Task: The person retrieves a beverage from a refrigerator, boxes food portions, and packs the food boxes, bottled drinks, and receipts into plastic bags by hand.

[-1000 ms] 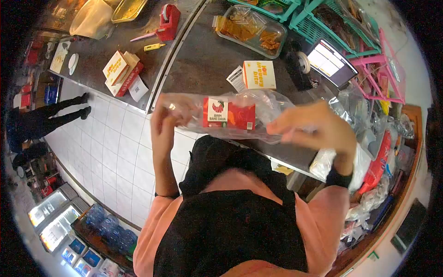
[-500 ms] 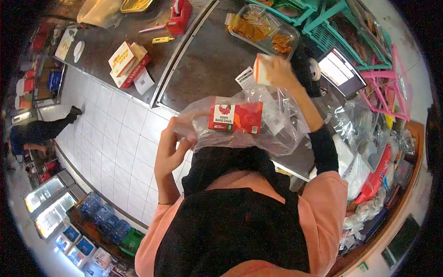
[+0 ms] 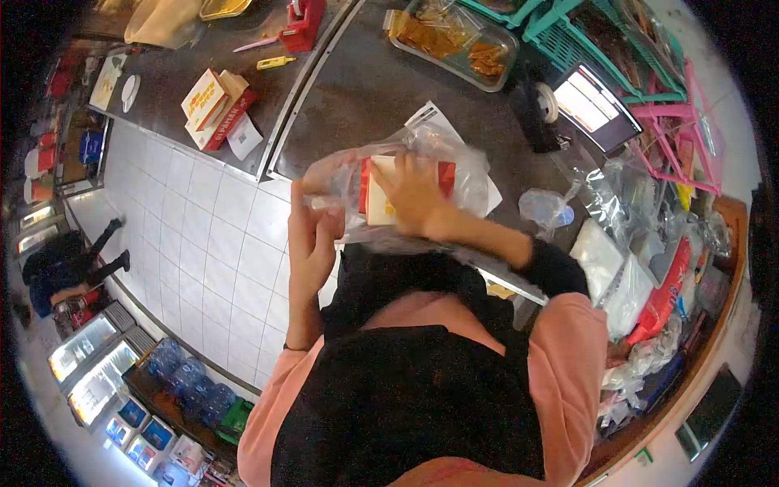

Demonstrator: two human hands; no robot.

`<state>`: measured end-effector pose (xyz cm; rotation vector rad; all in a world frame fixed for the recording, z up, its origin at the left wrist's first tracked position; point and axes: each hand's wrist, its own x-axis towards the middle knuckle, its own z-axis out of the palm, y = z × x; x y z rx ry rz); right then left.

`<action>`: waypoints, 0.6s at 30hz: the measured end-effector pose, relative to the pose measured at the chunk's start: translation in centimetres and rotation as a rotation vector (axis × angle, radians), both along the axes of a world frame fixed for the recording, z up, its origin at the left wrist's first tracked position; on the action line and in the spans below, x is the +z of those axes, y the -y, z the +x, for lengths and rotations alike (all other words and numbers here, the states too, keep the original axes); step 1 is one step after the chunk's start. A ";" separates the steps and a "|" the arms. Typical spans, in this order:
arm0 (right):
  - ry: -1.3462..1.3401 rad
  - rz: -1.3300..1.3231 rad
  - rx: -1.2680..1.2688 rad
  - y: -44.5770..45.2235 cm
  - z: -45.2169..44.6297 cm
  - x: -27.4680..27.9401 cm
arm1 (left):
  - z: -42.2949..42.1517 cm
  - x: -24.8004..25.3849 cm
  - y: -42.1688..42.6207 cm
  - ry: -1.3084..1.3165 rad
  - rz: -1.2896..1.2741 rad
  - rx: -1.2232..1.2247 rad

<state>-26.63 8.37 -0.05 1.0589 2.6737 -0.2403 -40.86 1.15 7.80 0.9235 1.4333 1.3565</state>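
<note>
A clear plastic bag (image 3: pixel 334 183) lies near the counter's front edge with a red box (image 3: pixel 445 176) in it. My left hand (image 3: pixel 315 235) pinches the bag's left side, thumb and fingers together. Over the red box, my right hand (image 3: pixel 412 195) grips a small white and yellow box (image 3: pixel 380 207), its fingers spread across the top. The white box covers much of the red one. Whether it is fully inside the bag I cannot tell. A paper slip (image 3: pixel 435 119) shows behind the bag.
A metal tray (image 3: pixel 493 77) with packets, a lit screen (image 3: pixel 596 105) and teal baskets (image 3: pixel 560 40) stand behind. Stacked boxes (image 3: pixel 213 105) and a red tape dispenser (image 3: pixel 302 26) are on the left counter (image 3: pixel 162 89). A person (image 3: pixel 61 272) is at far left.
My right hand picked up the white and yellow box from the counter behind the bag and brought it down onto the red box. My left hand stays at the bag's left side.
</note>
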 end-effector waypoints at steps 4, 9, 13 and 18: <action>-0.126 0.166 -0.202 3.5 0.1 -5.2 | -0.6 -0.8 0.8 -0.144 0.140 -0.016; 0.039 -0.679 0.040 0.4 9.4 15.1 | -1.5 -2.0 -0.2 -0.285 0.159 0.288; -0.582 -0.169 -0.097 -0.2 20.7 18.5 | -2.0 -0.3 -0.4 -0.392 0.041 0.337; -0.462 0.526 -0.923 -6.6 48.4 13.9 | -1.7 0.5 0.1 -0.637 0.225 0.177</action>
